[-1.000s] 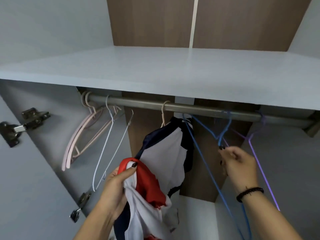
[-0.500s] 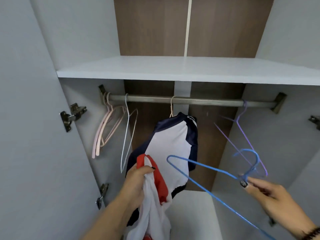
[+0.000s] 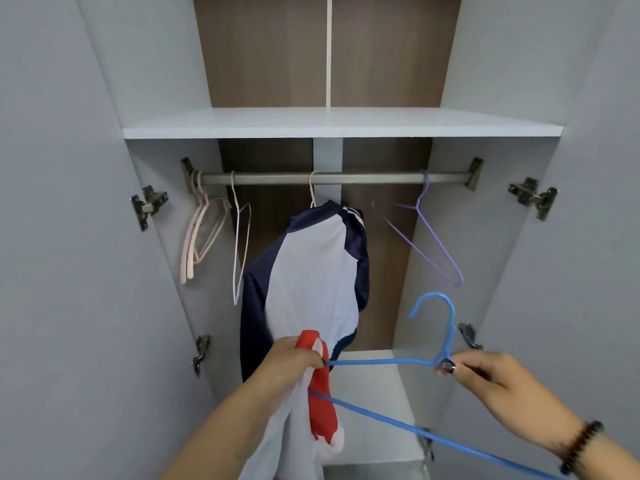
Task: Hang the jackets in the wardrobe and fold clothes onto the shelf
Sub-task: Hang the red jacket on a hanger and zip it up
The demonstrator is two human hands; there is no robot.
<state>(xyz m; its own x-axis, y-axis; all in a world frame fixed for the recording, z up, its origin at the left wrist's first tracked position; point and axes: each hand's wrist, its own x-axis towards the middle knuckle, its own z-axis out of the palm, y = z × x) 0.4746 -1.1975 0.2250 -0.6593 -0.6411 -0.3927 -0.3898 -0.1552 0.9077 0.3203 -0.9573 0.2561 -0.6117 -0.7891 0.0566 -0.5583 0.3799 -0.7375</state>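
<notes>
Threading the hanger (image 3: 381,362), pinched at its neck by the right hand (image 3: 491,379), into the jacket (image 3: 322,410) gripped by the left hand (image 3: 291,362), the collar should be kept open.

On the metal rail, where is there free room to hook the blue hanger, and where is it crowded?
The grey metal rail is bare between the hung navy-and-white jacket and the purple wire hanger, and also between the white wire hanger and the jacket. The left end is crowded with pink hangers. The white shelf above looks bare.
</notes>
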